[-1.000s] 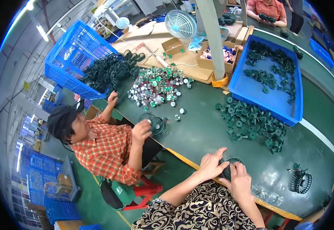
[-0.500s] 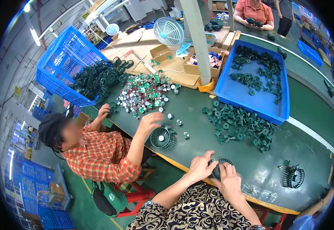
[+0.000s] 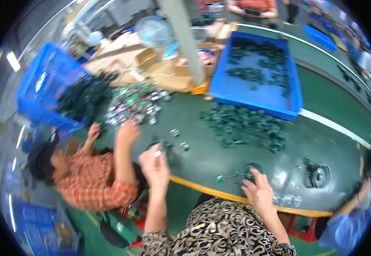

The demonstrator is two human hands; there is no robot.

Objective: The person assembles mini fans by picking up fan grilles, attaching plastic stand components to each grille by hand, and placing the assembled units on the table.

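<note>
My left hand (image 3: 154,168) is raised at the table edge, its fingertips by a dark green ribbed fan housing (image 3: 166,147). A small white round piece (image 3: 157,153) shows at those fingertips. Blur hides whether they grip it. My right hand (image 3: 258,190) has thumb and fingers on the rim of another round, dark green fan housing (image 3: 250,167), which lies on the table in front of me. From that housing a thin wire runs left to a small green-and-white circuit board (image 3: 219,178).
At left, a co-worker in a checked shirt (image 3: 96,179) reaches toward a pile of small motors (image 3: 136,104). Dark green parts (image 3: 245,126) lie heaped before a blue tray (image 3: 297,91). A blue crate (image 3: 32,91) stands far left; another fan housing (image 3: 317,175) sits at right.
My left hand has left the housing that both hands held and moved left. My right hand stays on it, and its wire and circuit board now show. The view has shifted.
</note>
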